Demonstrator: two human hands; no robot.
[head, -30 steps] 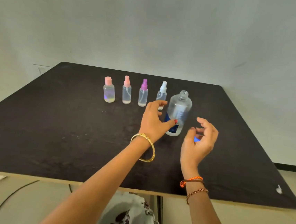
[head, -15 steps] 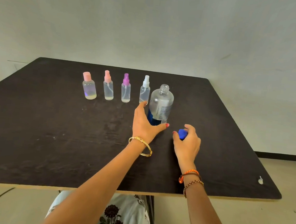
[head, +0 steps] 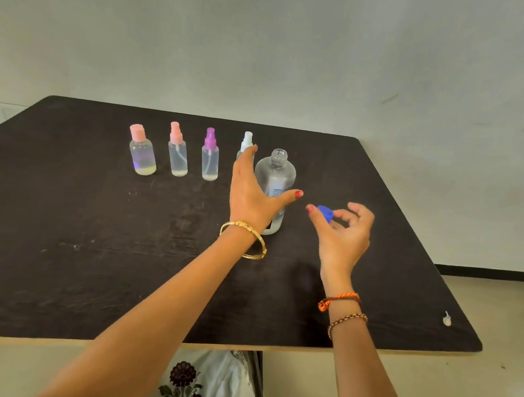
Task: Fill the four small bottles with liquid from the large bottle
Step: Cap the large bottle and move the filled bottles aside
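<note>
L hand (head: 251,197) spread wide at large bottle (head: 276,180); R hand (head: 344,232) pinches blue cap (head: 326,212).

The left hand (head: 249,197) covers most of the white-capped small bottle (head: 247,141), leaving only its spray top and a sliver of shoulder, and it also hides the lower left side of the large bottle (head: 277,175). The print on that bottle's label is too small to read. The blue cap (head: 326,212) is partly hidden between the fingers of the right hand (head: 343,235). The table (head: 58,242) runs off the left edge, and both forearms are cut off at the bottom.
</note>
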